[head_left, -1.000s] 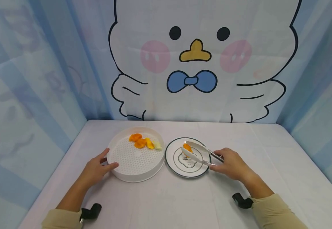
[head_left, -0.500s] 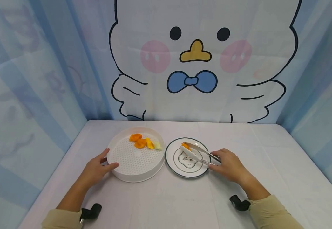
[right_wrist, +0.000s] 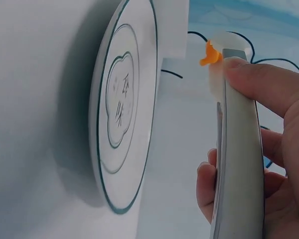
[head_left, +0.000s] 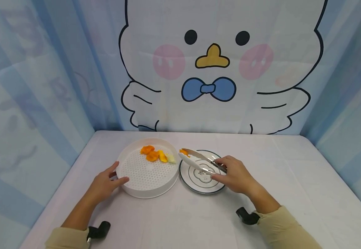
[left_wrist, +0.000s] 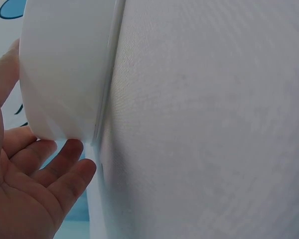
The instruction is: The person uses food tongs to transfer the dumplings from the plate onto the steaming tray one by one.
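Observation:
In the head view, my left hand (head_left: pixel 104 185) rests against the side of a white round tray (head_left: pixel 150 193) with a perforated floor. Its thumb and fingers touch the wall and look relaxed in the left wrist view. Several orange, yellow and pale petal-like pieces (head_left: pixel 152 156) lie in the tray's far half. Metal tongs (head_left: pixel 203 169) are held by my right hand (head_left: pixel 234 174), thumb on one arm and fingers on the other. Between the tong tips is one orange petal-like piece (right_wrist: pixel 210 55), above the plate's left edge near the tray rim.
A white plate (head_left: pixel 205 188) with dark green rings and a printed centre stands right of the tray, its edge close to it. White cloth (head_left: pixel 180 221) covers the table. Printed curtains (head_left: pixel 211 114) close in the back and both sides.
My right hand has moved left with the tongs, carrying the orange piece from over the plate toward the tray. My left hand and the tray have stayed put.

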`<state>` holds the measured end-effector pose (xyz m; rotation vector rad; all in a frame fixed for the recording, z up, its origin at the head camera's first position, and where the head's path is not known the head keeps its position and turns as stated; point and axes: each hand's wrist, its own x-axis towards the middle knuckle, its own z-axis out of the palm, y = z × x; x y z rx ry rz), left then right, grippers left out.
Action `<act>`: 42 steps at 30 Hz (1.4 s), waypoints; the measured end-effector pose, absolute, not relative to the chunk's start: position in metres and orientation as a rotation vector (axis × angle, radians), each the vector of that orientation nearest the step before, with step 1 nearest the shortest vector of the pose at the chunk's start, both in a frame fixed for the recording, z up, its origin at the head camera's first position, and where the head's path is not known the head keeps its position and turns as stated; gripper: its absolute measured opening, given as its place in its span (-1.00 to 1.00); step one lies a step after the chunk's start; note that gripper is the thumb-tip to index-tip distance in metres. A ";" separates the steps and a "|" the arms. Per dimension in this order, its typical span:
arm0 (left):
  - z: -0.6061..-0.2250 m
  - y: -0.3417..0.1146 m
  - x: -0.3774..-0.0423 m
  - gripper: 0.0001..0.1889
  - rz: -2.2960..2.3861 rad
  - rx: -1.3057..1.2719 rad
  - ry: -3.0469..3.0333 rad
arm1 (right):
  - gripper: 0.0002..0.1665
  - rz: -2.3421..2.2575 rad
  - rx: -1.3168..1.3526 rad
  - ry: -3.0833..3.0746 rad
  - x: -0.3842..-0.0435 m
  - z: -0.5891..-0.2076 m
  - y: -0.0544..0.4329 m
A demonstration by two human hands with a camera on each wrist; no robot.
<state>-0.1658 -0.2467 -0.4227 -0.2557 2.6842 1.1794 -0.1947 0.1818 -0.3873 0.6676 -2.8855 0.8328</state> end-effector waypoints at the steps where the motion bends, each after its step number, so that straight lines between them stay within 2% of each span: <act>1: -0.423 -0.247 -0.166 0.02 1.178 -0.254 2.685 | -0.37 0.847 0.680 -2.885 -0.195 -0.387 0.178; 21: -0.424 -0.247 -0.168 0.02 1.178 -0.253 2.685 | -0.40 0.885 0.759 -2.934 -0.210 -0.389 0.118; 33: -0.426 -0.249 -0.168 0.03 1.185 -0.242 2.685 | -0.40 0.890 0.708 -2.930 -0.209 -0.390 0.119; 42: -0.426 -0.248 -0.167 0.02 1.183 -0.250 2.688 | -0.33 0.963 0.650 -2.880 -0.202 -0.393 0.140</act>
